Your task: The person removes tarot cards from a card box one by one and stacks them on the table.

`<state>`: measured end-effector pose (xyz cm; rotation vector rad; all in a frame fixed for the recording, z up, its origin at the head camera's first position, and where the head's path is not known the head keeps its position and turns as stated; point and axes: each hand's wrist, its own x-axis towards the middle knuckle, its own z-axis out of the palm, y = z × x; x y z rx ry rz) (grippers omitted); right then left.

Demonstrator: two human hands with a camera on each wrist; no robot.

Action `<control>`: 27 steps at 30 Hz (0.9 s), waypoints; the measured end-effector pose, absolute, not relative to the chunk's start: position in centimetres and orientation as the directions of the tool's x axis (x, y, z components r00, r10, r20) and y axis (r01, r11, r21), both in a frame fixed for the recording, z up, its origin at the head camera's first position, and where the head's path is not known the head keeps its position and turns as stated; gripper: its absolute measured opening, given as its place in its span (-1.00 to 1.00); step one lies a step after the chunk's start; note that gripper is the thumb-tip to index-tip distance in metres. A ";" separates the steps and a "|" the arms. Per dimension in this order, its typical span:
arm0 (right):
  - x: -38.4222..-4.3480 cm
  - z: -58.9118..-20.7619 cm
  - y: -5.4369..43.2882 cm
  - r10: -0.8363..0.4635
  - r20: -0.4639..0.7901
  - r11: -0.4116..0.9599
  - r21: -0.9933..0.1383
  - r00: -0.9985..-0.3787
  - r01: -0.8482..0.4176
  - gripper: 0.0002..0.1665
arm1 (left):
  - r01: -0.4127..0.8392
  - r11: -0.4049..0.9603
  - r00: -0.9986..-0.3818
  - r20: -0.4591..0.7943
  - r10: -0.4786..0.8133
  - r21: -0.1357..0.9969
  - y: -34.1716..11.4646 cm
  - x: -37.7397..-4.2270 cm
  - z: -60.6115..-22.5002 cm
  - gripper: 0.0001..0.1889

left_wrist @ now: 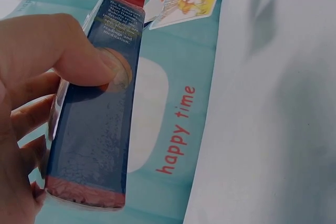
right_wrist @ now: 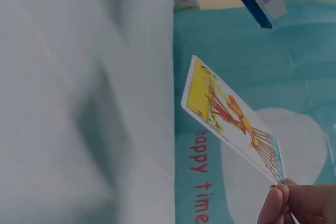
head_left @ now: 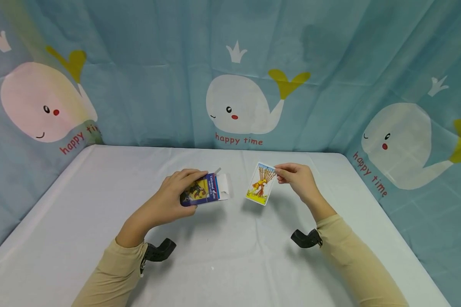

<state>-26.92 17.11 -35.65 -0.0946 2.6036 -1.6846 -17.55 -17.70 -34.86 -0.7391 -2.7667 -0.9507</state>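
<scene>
My two tan sleeves (head_left: 111, 273) come in from the lower edge, slanting inward and forward over the white counter (head_left: 223, 260), with a black mount (head_left: 160, 250) jutting from the inner side of each cuff. My left hand (head_left: 167, 198) is turned so its back shows, the fingers clamped around the one box (head_left: 205, 189): thumb pressed flat against a narrow side, the others curled behind. My right hand (head_left: 300, 181) reaches in from the other side, wrist bent inward, thumb and forefinger pinched together on a top corner of the one card (head_left: 260, 184).

I hold both above the counter, their shadows below, the card near the box's open end but apart from it. The card tilts, picture toward me: white border, blue along the top, yellow ground at the bottom, a figure in orange and red hugging a fan of long sticks. The box is dark blue with a yellow picture panel, "Universal Waite" lettering and red ends on its narrow side; a pale flap stands out toward the card.

Around the counter hangs a blue curtain (head_left: 150, 94) with three whales (head_left: 242, 104), three crowns and "happy time" printed three times.
</scene>
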 end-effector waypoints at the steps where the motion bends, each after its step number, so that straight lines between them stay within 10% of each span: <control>1: -27.1 -35.7 17.2 -0.079 -0.005 0.425 -0.905 -0.997 -0.029 -0.57 | 0.488 0.682 -0.872 0.268 0.410 0.545 -17.7 -17.6 -34.9 -0.15; 27: -31.0 -37.3 17.6 -0.124 -0.199 0.603 -0.793 -0.972 0.086 -0.63 | 0.481 0.682 -0.874 0.247 0.417 0.551 -17.4 -17.8 -35.4 -0.13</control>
